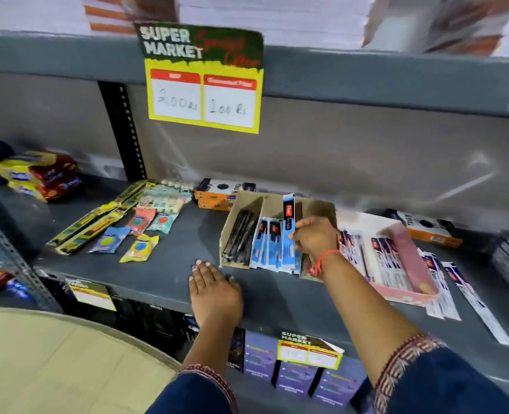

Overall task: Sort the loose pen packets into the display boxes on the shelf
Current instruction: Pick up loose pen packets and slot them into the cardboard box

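Note:
A brown cardboard display box point(242, 201) with compartments stands on the grey shelf point(163, 282). Its left slot holds black pens point(239, 237), its middle slot blue pen packets point(265, 243). My right hand point(314, 239) grips a blue pen packet point(289, 225), upright at the middle slot's right side. My left hand point(214, 289) lies flat on the shelf in front of the box, holding nothing. A pink display box point(408, 258) with white-and-purple pen packets sits to the right. Loose packets point(456, 291) lie beside it.
Yellow pencil packs point(98, 222) and small eraser and sharpener packets point(145, 234) lie at the left. Orange-black boxes point(220, 194) stand behind, another point(426, 227) at the right. A price sign point(202, 79) hangs from the upper shelf. Snack packs point(38, 174) sit far left.

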